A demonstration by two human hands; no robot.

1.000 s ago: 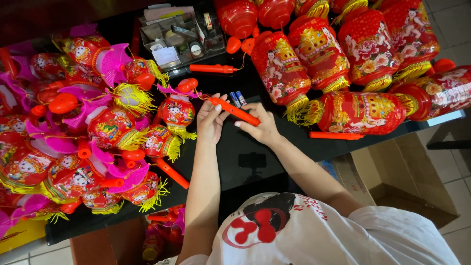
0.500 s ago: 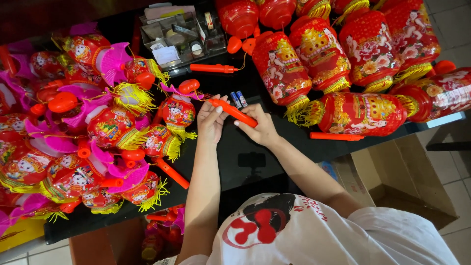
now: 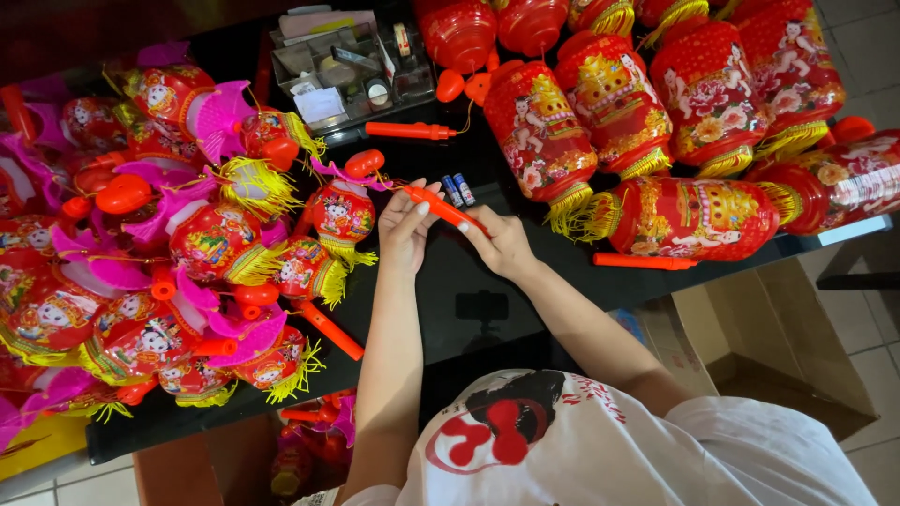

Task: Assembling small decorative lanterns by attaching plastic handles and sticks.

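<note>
On black table (image 3: 525, 290), lanterns (image 3: 675, 217) crowd; tiled floor (image 3: 862, 56) beyond.

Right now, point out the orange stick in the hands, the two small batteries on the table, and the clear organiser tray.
orange stick (image 3: 448, 208), head view, middle of its shaft between the hands.
two small batteries (image 3: 457, 189), head view, on the pair's blue casings.
clear organiser tray (image 3: 286, 58), head view, its left compartment wall.

A brown cardboard box (image 3: 769, 347) stands open on the floor at the near right, just beside the black surface (image 3: 487, 300). At the far middle a clear plastic organiser tray (image 3: 352, 70) sits on the surface, holding white paper slips and a small white label card (image 3: 319, 103)
</note>
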